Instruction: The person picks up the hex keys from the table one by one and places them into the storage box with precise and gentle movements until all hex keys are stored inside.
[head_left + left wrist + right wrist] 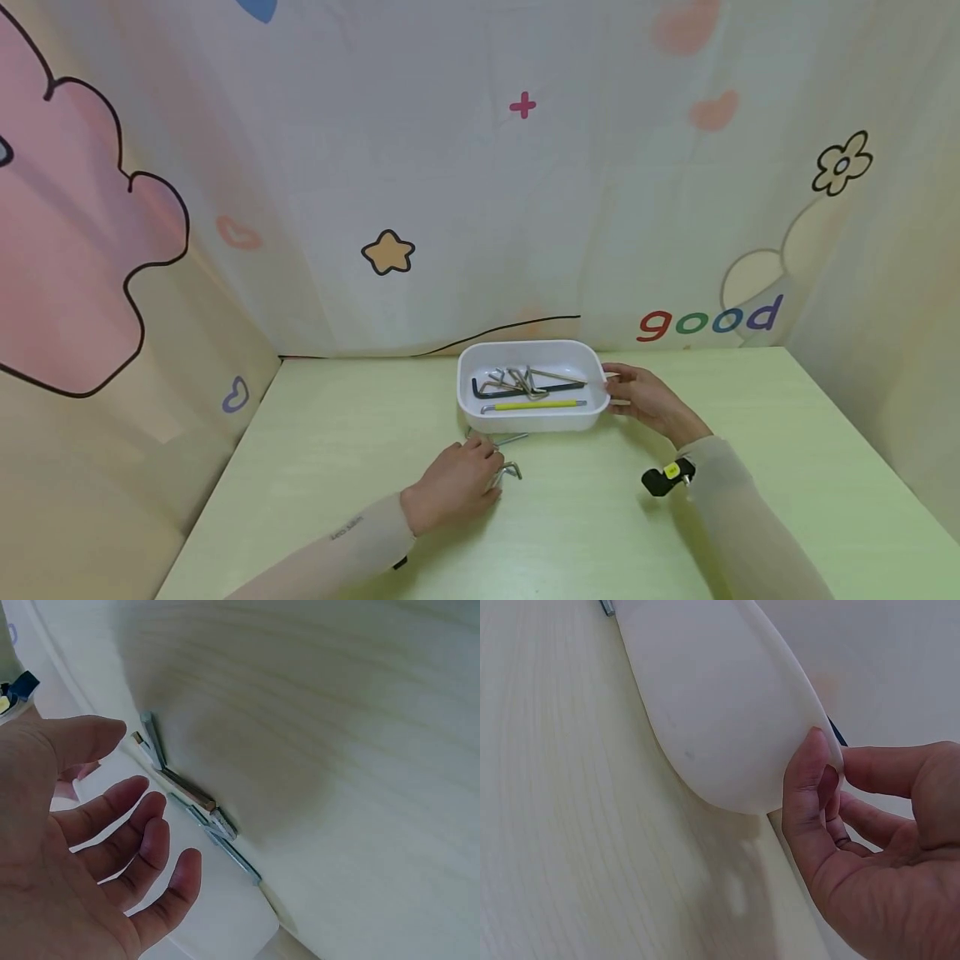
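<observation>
At the far side of the worktop (585, 533): your white tray (536, 423) sits near the curtain (465, 167), opening upward.
Inside the tray: a yellow hex key (536, 405) lies along the near wall; beyond it are a black hex key (566, 387) and a jumble of metal hex keys (519, 380), some crossing one another.
Loose hex keys (512, 438): these metal pieces lie on the worktop just on the near side of the tray, towards its left half.
Left hand (453, 483): your thumb and fingers stand apart, loosely curved, beside the loose keys; you cannot tell whether a fingertip touches one.
Right hand (648, 396): you pinch the tray's right rim between thumb and fingers.
Right wrist: you wear a black device (660, 481) with a yellow label.
Curtain print: a star (387, 252) at left, colourful "good" lettering (708, 321) at right.
</observation>
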A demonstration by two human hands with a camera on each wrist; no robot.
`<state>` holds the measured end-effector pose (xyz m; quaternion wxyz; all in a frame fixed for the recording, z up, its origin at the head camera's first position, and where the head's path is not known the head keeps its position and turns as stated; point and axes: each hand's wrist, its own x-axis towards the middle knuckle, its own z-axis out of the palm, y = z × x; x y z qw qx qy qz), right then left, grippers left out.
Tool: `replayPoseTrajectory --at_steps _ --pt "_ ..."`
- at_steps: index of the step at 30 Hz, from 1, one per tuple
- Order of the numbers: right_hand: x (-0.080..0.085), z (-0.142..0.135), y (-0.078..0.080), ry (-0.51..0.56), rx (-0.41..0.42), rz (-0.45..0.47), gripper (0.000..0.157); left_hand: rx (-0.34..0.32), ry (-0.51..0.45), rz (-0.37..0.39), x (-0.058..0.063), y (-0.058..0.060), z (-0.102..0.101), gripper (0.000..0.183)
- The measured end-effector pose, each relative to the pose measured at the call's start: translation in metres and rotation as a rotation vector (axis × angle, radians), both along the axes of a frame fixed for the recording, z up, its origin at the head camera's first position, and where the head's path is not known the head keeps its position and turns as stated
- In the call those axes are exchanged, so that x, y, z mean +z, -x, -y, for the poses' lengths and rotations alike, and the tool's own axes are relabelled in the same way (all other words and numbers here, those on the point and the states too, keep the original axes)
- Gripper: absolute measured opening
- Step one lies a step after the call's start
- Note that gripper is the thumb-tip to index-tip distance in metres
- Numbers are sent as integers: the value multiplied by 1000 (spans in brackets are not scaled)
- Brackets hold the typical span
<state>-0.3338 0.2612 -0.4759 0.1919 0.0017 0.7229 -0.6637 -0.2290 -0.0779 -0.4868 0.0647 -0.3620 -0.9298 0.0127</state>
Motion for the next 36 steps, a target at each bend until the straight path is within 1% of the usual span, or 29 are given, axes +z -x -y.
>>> replayPoseTrajectory --at_steps 4,9,13,18,24,27,31,33,36 --pt "-1 0 2 10 7 -3 54 -2 7 -4 -6 3 -1 22" --pt "1 0 3 9 8 -1 54 -30 23 -32 -11 8 -3 13" --pt "4 2 3 0 5 2 54 -40 35 -49 -9 9 -4 10" --pt "4 2 4 -13 2 -2 53 -52 55 -50 -7 8 -4 8" --pt "2 0 2 -2 4 0 53 -74 114 -68 -8 5 -3 6" --pt "1 0 2 -1 13 -16 53 -69 149 -75 -8 3 -3 7" --pt "-2 -1 2 -22 13 -17 53 -59 185 -59 -8 1 -3 10" --pt "-3 -1 1 -25 12 -10 53 -58 194 -48 -9 0 -4 13" --pt "-3 -2 1 -14 15 -16 53 -61 197 -52 -10 1 -4 17"
